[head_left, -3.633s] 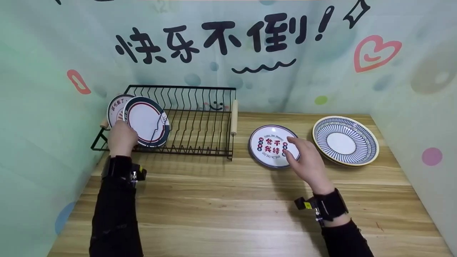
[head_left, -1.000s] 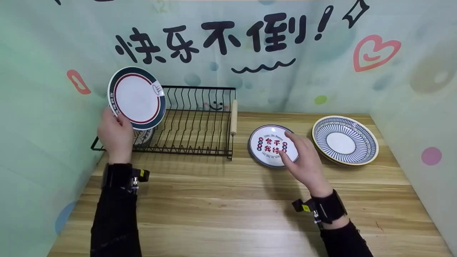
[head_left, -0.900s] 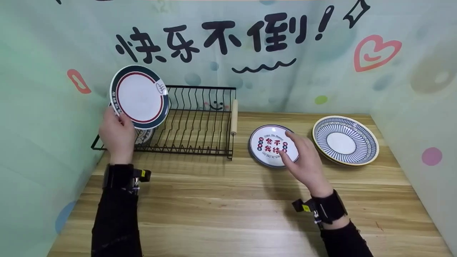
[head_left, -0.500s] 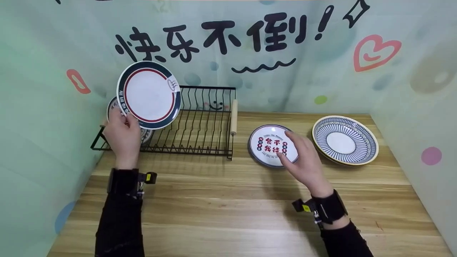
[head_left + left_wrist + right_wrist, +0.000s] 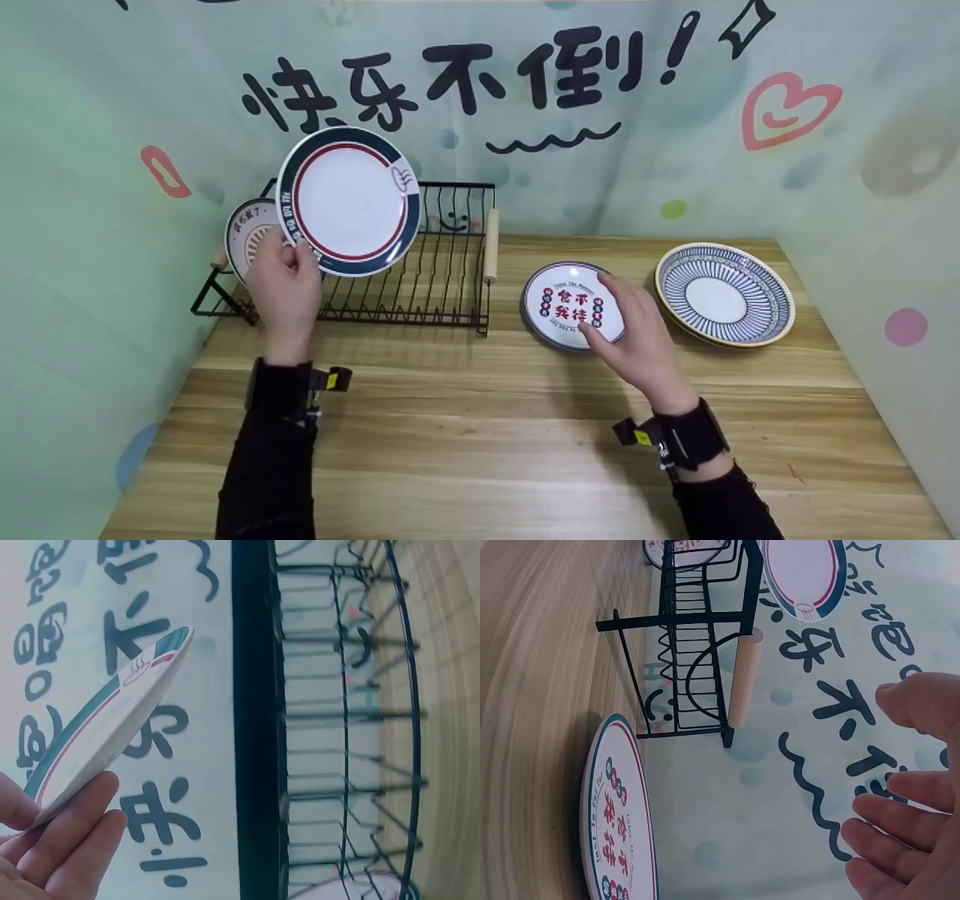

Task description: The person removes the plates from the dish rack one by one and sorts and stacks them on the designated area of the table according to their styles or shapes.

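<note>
My left hand (image 5: 285, 300) pinches the lower left rim of a white plate (image 5: 349, 202) with a dark green band and a red ring. Tilted up, this plate hangs over a black wire dish rack (image 5: 405, 324); the left wrist view has the plate (image 5: 112, 712) almost edge-on, between thumb and fingers. Behind the hand, at the rack's left end, leans another patterned plate (image 5: 251, 225), partly hidden. My right hand (image 5: 637, 337) hovers with its fingers spread over the right side of a small plate (image 5: 570, 300) with red characters. Nothing lies between its fingers in the right wrist view.
A blue-and-white striped dish (image 5: 720, 300) sits at the right on the wooden table (image 5: 480, 435). The rack has a wooden handle (image 5: 492, 247) at each end. A printed cloth backdrop (image 5: 450, 150) rises close behind the rack, with cloth sides left and right.
My left hand has lifted the green-banded plate out of the rack's left end, then carried it to the right above the rack. The right hand has barely shifted.
</note>
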Tool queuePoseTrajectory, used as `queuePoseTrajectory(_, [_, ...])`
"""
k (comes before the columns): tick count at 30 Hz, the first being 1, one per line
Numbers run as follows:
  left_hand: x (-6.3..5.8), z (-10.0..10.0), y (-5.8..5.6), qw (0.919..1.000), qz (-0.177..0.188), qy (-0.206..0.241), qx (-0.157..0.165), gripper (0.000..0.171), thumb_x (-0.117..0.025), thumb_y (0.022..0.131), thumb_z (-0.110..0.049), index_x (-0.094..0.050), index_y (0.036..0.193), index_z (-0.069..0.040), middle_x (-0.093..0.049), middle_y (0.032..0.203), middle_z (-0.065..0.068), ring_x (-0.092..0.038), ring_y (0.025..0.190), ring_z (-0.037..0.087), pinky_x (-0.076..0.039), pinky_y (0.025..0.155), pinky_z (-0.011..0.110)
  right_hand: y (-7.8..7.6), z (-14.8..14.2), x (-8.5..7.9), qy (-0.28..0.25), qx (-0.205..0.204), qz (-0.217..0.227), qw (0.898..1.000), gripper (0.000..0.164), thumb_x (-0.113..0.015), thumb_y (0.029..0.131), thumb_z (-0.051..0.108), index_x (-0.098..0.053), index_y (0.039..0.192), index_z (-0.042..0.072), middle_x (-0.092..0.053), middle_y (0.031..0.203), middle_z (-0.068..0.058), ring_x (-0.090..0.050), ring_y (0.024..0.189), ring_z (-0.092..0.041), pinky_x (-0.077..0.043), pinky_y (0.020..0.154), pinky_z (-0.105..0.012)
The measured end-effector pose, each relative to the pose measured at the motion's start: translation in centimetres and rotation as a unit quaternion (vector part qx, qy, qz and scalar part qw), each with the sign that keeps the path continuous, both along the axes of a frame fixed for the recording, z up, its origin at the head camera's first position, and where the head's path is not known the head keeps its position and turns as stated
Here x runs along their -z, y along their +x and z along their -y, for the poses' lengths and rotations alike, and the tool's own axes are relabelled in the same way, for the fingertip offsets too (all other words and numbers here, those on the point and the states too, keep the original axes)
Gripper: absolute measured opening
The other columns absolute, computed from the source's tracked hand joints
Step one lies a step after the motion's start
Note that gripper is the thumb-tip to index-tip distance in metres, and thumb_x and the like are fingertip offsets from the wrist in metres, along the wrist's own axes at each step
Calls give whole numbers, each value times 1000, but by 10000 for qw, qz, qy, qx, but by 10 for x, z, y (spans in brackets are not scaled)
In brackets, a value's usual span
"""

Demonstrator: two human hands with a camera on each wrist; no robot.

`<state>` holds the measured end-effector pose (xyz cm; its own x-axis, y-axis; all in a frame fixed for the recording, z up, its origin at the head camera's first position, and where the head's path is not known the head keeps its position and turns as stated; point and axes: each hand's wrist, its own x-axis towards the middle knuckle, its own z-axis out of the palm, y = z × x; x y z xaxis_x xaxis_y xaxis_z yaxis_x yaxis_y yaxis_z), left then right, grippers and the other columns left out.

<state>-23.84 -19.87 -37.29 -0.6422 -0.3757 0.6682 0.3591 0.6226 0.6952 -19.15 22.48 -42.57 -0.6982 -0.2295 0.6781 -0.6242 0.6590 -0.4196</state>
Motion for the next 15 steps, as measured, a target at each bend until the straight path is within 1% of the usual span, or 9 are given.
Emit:
queuePoseTrajectory(5, [0, -12, 6, 9993, 84, 227, 267, 20, -58, 90, 3, -67, 109, 6, -45, 59, -1, -33, 46, 5, -26, 43, 20, 0, 0, -1, -25, -22, 56, 10000, 72, -80, 79, 14, -47, 140, -6, -55, 131, -25, -49, 121, -38, -37, 105, -50])
queuePoseTrajectory(10, [1, -24, 8, 9977, 169, 441, 488, 23, -59, 90, 5, -68, 111, 4, -50, 58, -1, -35, 45, 1, -27, 41, 16, 1, 0, 0, -32, -21, 111, 9999, 74, -81, 79, 15, -46, 141, -5, -53, 135, -25, -47, 123, -39, -36, 106, -51])
queuePoseTrajectory(13, [3, -30, 9, 9965, 177, 523, 632, 24, -59, 90, 5, -68, 112, 3, -48, 57, -2, -34, 44, 1, -26, 41, 16, 1, 0, -1, -6, -25, 180, 9998, 76, -81, 78, 15, -45, 142, -4, -53, 134, -25, -47, 123, -38, -36, 106, -50])
queuePoseTrajectory(15, [5, -33, 9, 9959, 181, 534, 712, 23, -58, 90, 5, -68, 111, 3, -42, 55, -3, -32, 44, 2, -24, 40, 17, 1, 0, -1, 13, -37, 198, 9998, 77, -81, 79, 16, -44, 143, -4, -53, 134, -25, -47, 123, -39, -36, 106, -50])
